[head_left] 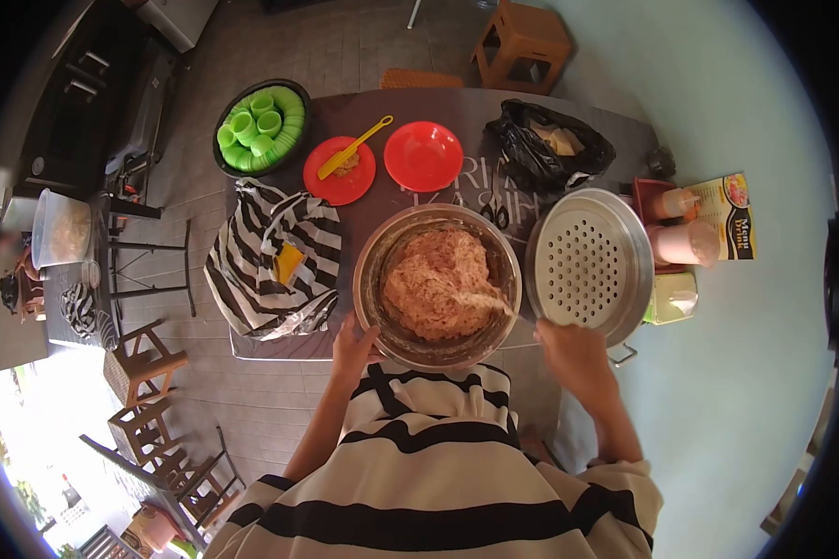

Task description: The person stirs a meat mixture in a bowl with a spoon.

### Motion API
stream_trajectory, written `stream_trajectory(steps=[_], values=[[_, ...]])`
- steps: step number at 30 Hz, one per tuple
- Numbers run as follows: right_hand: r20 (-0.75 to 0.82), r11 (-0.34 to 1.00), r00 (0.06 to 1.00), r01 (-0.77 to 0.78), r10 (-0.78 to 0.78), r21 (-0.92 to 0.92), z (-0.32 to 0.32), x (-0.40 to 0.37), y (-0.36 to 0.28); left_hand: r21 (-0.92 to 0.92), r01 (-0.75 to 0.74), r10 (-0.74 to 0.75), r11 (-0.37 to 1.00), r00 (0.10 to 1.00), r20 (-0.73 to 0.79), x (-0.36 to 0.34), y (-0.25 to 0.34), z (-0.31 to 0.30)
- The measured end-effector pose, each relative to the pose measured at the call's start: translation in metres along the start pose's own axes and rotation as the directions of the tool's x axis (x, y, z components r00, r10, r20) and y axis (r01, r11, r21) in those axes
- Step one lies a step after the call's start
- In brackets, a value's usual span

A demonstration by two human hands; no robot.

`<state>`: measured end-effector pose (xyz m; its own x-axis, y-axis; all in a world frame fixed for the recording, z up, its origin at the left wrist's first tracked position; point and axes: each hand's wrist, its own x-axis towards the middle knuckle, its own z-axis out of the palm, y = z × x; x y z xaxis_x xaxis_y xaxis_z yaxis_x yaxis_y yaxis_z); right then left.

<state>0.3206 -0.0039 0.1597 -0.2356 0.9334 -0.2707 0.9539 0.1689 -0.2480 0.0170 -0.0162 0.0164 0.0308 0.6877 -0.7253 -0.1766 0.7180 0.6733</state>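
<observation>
A large metal bowl [371,328] of pinkish, minced-meat-like mixture [438,279] stands at the near edge of the table. My left hand [352,349] grips its lower left rim, thumb on the edge and fingers around the outside. On the bowl's right side, my right hand [573,357] is closed around the handle of a pale mixing tool [494,303]. The tool's far end is in the mixture; smeared and blurred, its exact kind cannot be made out. Close by on the right lies a perforated metal steamer tray [583,270].
Two red plates [449,140] lie behind the bowl, one under a yellow spatula [354,149]. A striped plastic bag [242,252], green cups [268,123], scissors [502,214], a black bag [517,154] and bottles [685,244] surround it. The wall [755,373] bounds the right.
</observation>
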Motion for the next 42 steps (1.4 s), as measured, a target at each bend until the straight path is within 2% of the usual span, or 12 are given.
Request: stream_trajectory(steps=[3,6,9,14,20,27,30,32,33,36,38,42], values=[[-0.029,0.967,0.994,0.093,-0.102,-0.236,-0.019,0.038,-0.015,-0.022,-0.012,0.01,1.0,0.997,-0.077,-0.008,-0.009,0.002],[-0.215,0.927,0.93,0.229,-0.299,-0.297,0.0,0.086,-0.013,0.015,0.058,-0.057,0.998,0.998,-0.01,-0.018,-0.019,0.003],[-0.152,0.875,0.911,0.305,-0.383,-0.376,0.033,0.133,0.002,-0.161,0.247,-0.219,0.956,0.96,0.173,-0.021,-0.024,0.016],[0.091,0.894,0.98,0.2,-0.178,-0.4,0.063,0.147,0.015,-0.482,0.286,-0.107,0.828,0.925,0.365,-0.001,-0.047,0.019],[0.34,0.956,0.926,-0.062,0.162,-0.287,0.073,0.126,0.019,-0.587,0.218,-0.08,0.78,0.965,0.251,-0.005,-0.055,0.025],[0.552,0.985,0.817,-0.101,0.163,-0.142,0.082,0.09,0.033,-0.593,0.154,-0.061,0.791,0.983,0.174,-0.005,-0.053,0.029],[0.647,0.986,0.761,0.064,0.05,-0.151,0.086,0.09,0.032,-0.599,0.146,-0.035,0.788,0.981,0.193,-0.003,-0.052,0.027],[0.806,0.959,0.521,-0.181,0.28,-0.217,0.057,0.096,0.0,-0.603,0.175,-0.052,0.778,0.975,0.215,-0.003,-0.052,0.026],[0.806,0.958,0.52,-0.186,0.284,-0.218,0.056,0.097,-0.003,-0.602,0.179,-0.054,0.778,0.974,0.22,-0.003,-0.052,0.026],[0.895,0.949,0.355,-0.257,0.27,-0.184,0.061,0.099,-0.003,-0.594,0.201,-0.045,0.779,0.963,0.267,-0.001,-0.05,0.023],[0.966,0.802,0.19,-0.597,0.177,-0.03,0.084,0.091,0.005,-0.539,0.222,-0.065,0.812,0.953,0.295,-0.001,-0.05,0.02],[0.997,0.546,0.079,-0.835,0.005,0.063,0.103,0.081,-0.016,-0.488,0.231,-0.073,0.841,0.944,0.322,0.0,-0.046,0.018]])
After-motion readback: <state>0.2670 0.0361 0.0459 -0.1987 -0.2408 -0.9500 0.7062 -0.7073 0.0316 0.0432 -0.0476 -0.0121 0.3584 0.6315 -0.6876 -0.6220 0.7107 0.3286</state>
